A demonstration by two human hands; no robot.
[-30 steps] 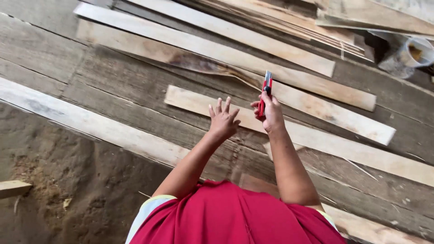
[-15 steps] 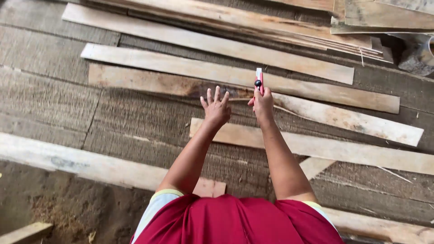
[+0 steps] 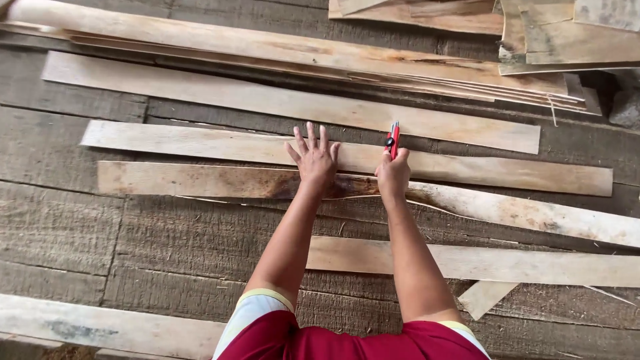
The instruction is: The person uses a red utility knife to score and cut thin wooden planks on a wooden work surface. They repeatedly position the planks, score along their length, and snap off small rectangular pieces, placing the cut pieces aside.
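My left hand [image 3: 313, 159] lies flat with fingers spread on a long pale wood strip [image 3: 200, 143] and reaches onto the browner strip [image 3: 200, 181] just below it. My right hand [image 3: 393, 175] grips a red utility knife [image 3: 393, 139], its tip pointing away from me and touching the pale strip to the right of my left hand. Both forearms stretch out from my red shirt at the bottom of the view.
Several more thin wood strips lie across the grey plank floor: one beyond the hands [image 3: 287, 101], one nearer me [image 3: 507, 263], one at the bottom left [image 3: 100, 328]. A stack of veneer sheets [image 3: 333, 50] sits at the back. A short offcut [image 3: 487, 297] lies by my right elbow.
The view has shifted so the strips sit lower and more level. Both hands have moved forward onto the farther pale strip, left hand now pressed flat, knife tip down on the wood.
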